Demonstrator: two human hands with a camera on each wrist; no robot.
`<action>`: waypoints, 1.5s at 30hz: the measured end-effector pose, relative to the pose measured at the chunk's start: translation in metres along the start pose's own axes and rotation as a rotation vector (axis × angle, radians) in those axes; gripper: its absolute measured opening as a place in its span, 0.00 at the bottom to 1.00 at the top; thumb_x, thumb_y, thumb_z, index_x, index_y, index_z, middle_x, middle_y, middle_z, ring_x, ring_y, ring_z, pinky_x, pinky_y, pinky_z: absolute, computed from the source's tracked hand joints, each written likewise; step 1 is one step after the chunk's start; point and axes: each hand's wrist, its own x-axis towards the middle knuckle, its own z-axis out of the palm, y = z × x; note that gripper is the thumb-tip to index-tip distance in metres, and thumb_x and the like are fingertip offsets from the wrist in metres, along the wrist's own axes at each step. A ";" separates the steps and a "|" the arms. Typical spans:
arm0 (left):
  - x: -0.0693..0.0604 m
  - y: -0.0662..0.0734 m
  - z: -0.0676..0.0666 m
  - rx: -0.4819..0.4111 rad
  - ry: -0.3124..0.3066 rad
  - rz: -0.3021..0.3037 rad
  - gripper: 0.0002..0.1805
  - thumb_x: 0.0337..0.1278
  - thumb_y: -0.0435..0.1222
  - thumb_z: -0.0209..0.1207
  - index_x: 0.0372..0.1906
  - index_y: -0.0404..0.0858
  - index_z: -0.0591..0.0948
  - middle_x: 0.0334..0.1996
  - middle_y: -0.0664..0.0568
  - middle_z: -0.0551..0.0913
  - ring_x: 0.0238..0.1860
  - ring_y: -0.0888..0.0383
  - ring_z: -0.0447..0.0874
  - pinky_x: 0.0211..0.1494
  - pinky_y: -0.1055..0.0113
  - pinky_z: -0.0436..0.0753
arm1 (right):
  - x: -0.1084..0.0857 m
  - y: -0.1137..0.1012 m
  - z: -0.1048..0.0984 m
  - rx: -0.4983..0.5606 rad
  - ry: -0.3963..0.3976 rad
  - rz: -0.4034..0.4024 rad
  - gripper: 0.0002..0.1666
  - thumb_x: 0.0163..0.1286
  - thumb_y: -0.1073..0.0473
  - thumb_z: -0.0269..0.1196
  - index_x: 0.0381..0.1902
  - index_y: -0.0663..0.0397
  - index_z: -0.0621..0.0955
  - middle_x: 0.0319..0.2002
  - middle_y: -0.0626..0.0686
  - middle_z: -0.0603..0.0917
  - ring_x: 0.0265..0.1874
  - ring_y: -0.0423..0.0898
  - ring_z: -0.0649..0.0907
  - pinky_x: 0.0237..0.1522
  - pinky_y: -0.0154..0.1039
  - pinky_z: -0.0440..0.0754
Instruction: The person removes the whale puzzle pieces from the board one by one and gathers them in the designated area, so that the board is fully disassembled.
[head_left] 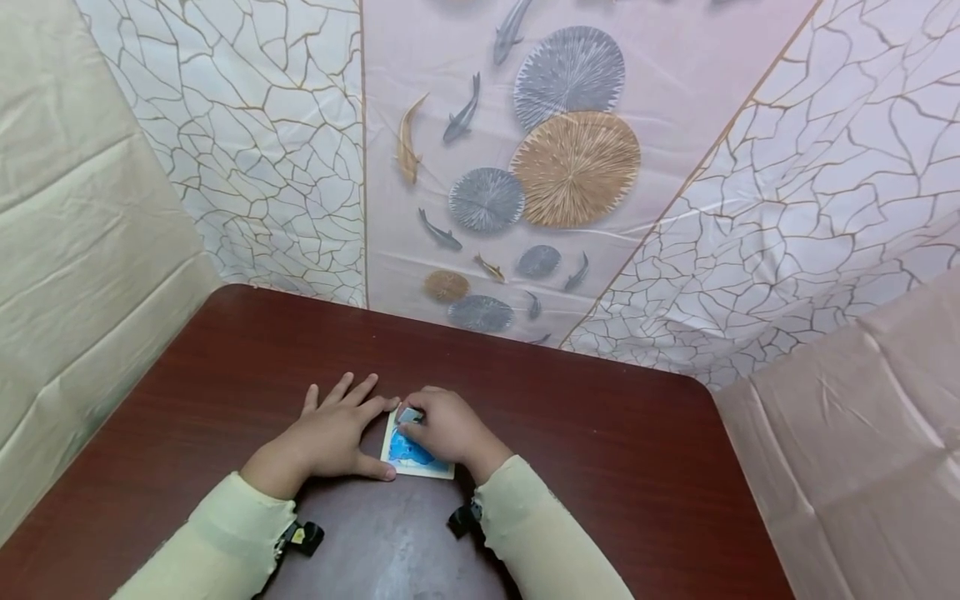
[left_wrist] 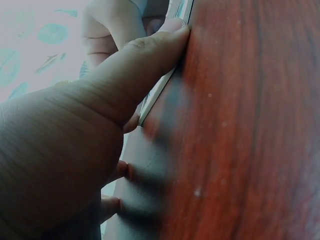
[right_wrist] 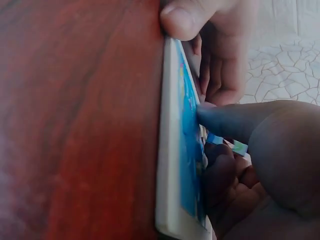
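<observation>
The left hand (head_left: 330,437), fingers spread, touches the left edge of the blue picture board (head_left: 408,454) on the table (head_left: 600,475), and I'd say the right hand (head_left: 453,429), pinching a small piece (head_left: 409,415) at its far end, should work gently.

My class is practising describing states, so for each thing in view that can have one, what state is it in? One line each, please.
Left hand: fingers spread, thumb at the near-left corner of the picture board.
Right hand: pinching the small piece.
Small piece: held at the picture board, contact with it unclear.
Picture board: flat on the table, partly covered.
Cloth: hanging behind the table, creased.
</observation>
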 end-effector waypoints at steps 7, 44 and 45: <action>0.001 0.001 0.000 -0.011 -0.008 0.004 0.62 0.46 0.79 0.75 0.86 0.59 0.72 0.94 0.42 0.52 0.93 0.27 0.41 0.80 0.10 0.41 | -0.001 0.002 0.001 0.119 0.040 0.026 0.13 0.90 0.47 0.62 0.59 0.35 0.91 0.57 0.41 0.89 0.53 0.37 0.86 0.63 0.44 0.87; -0.001 0.001 0.001 -0.028 0.008 -0.001 0.63 0.44 0.77 0.78 0.87 0.61 0.71 0.94 0.43 0.53 0.93 0.27 0.41 0.80 0.10 0.39 | -0.058 0.123 -0.073 0.487 0.425 0.344 0.10 0.81 0.65 0.66 0.56 0.57 0.80 0.37 0.57 0.85 0.30 0.50 0.86 0.30 0.43 0.87; -0.001 0.000 0.001 -0.029 0.008 -0.002 0.63 0.44 0.77 0.78 0.87 0.61 0.71 0.94 0.43 0.52 0.93 0.27 0.41 0.80 0.10 0.39 | -0.059 0.129 -0.073 0.508 0.431 0.359 0.10 0.81 0.66 0.65 0.56 0.58 0.80 0.37 0.57 0.85 0.31 0.50 0.86 0.31 0.43 0.88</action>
